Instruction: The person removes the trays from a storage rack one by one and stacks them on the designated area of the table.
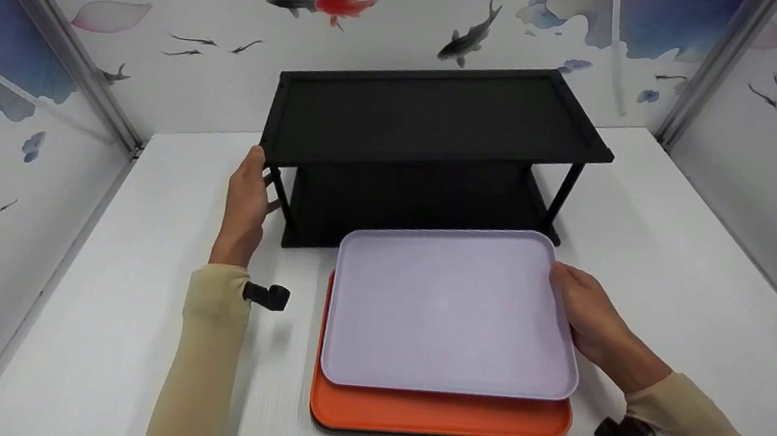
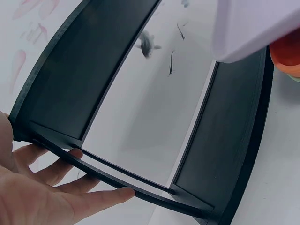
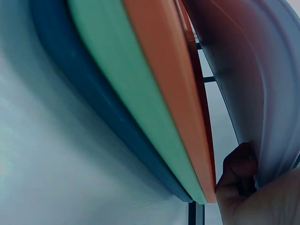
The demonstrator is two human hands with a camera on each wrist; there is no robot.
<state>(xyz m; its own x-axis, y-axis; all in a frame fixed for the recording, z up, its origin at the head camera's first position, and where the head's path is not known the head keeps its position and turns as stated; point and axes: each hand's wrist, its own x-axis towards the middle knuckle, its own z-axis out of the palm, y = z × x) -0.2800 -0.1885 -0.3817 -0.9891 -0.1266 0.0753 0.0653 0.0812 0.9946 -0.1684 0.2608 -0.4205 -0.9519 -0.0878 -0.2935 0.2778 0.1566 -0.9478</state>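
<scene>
A black two-tier rack stands on the white table. My left hand holds its left end, thumb at the upper shelf's corner and fingers along the end posts. With my right hand I grip a lavender tray by its right edge, thumb on top and fingers curled beneath. The tray is raised and tilted over an orange tray, its far edge overlapping the rack's front in the head view. Below the orange tray, the right wrist view shows a green tray and a dark blue tray stacked.
White panels with painted fish and petals enclose the table at the back and sides. Metal corner posts rise at the back left and right. White tabletop shows on both sides of the rack.
</scene>
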